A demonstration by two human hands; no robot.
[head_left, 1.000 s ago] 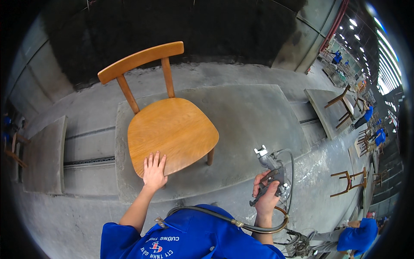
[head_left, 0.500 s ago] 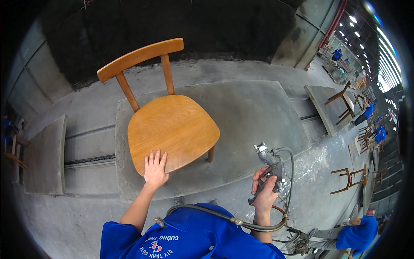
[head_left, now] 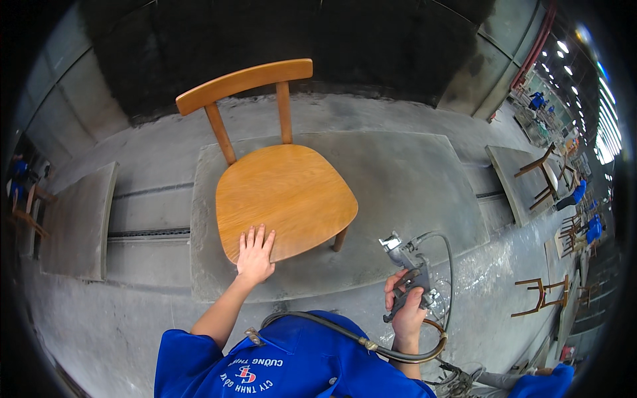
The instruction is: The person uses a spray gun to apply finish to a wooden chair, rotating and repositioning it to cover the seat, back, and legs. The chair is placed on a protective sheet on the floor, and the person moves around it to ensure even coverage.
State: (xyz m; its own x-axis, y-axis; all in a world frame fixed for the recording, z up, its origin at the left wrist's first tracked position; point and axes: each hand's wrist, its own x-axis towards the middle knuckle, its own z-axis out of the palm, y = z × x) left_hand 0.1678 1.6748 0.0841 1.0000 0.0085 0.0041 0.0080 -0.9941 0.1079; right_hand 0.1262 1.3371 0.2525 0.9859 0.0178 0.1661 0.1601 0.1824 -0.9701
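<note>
Chair (head_left: 282, 189) of yellow-brown wood stands on a big grey board (head_left: 411, 192), on the left half of it, with its seat near the board's front edge. The back of the chair, a curved rail on two thin posts, points to the far edge of the board. One front leg shows under the seat on the right side.

The left hand (head_left: 255, 254) lies flat on the front edge of the seat. Its fingers are spread wide and it holds nothing; it only touches the wood.

The right hand (head_left: 406, 312) is closed around the grip of a grey metal spray gun (head_left: 406, 268). The gun is held up just past the front edge of the board, to the right of the chair and apart from it. Its nose points up and to the left, toward the chair. A grey hose (head_left: 345, 335) runs from the gun in a loop and goes across the person's blue shirt (head_left: 285, 365).

A second grey board (head_left: 76, 222) lies off to the left, past a dark slot in the floor. Far to the right are more wooden chairs (head_left: 539, 297) and people in blue (head_left: 592, 229), small and hard to see. A dark wall (head_left: 199, 46) stands behind the chair.
</note>
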